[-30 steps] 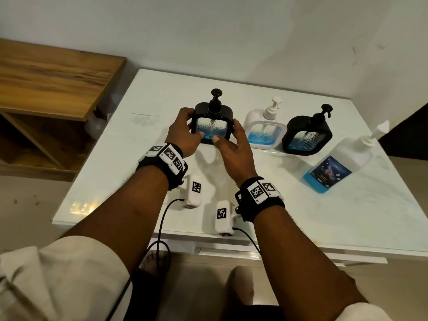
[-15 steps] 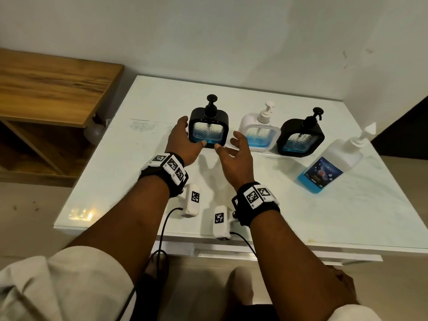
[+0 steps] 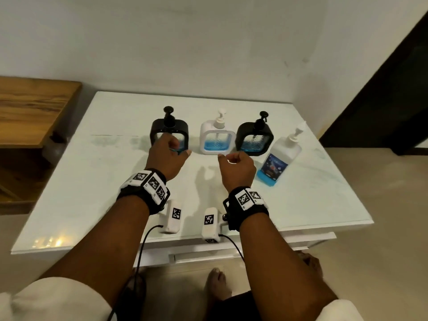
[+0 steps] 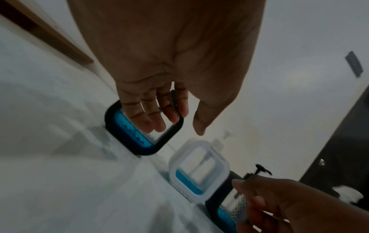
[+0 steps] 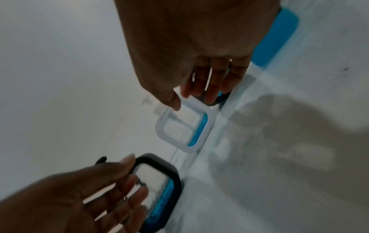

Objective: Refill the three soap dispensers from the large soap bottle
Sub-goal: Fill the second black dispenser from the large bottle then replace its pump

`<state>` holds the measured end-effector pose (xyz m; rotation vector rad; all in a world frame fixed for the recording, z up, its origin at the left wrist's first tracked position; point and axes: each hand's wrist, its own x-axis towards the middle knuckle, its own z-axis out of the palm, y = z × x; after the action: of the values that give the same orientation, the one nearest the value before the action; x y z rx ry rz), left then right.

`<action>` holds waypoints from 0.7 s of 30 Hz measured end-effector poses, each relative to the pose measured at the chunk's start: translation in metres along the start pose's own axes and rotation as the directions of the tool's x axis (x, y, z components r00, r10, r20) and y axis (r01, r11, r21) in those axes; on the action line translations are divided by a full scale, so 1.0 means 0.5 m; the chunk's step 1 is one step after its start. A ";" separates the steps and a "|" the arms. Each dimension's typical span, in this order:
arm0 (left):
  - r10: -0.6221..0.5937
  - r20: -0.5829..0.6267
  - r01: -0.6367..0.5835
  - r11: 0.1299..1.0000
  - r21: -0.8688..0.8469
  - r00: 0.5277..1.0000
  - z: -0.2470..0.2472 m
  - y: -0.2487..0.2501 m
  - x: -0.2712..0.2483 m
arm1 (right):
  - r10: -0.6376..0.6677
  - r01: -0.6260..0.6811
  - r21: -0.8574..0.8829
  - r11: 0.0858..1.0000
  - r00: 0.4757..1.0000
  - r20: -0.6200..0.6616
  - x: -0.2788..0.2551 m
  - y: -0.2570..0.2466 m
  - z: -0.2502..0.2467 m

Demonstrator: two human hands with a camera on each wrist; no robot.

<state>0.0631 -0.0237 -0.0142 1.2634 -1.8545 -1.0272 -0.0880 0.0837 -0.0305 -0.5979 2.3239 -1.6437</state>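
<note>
Standing in a row on the white counter [image 3: 97, 181] are a black dispenser [image 3: 170, 133], a white dispenser [image 3: 217, 137] and a second black dispenser [image 3: 254, 139], each holding a little blue soap. Just right of them stands the large soap bottle [image 3: 281, 158]. Both hands hover in front, grasping nothing, fingers loosely curled: the left hand [image 3: 168, 158] before the first black dispenser, the right hand [image 3: 237, 167] nearer the white one.

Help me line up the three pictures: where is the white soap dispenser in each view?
Head: white soap dispenser, middle of the row, upper centre.
Left wrist: lower centre, below the left hand.
Right wrist: centre.
Shared landmark: its blue soap band.
</note>
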 end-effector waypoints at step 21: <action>0.111 0.346 -0.142 0.988 0.065 0.932 0.205 0.072 -0.054 | 0.104 -0.107 0.012 0.994 0.931 -0.350 0.124 0.090 -0.179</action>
<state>-0.0306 0.0341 -0.0334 1.0462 -2.2351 -1.1611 -0.1890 0.1437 -0.0395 -0.1834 2.5517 -1.8147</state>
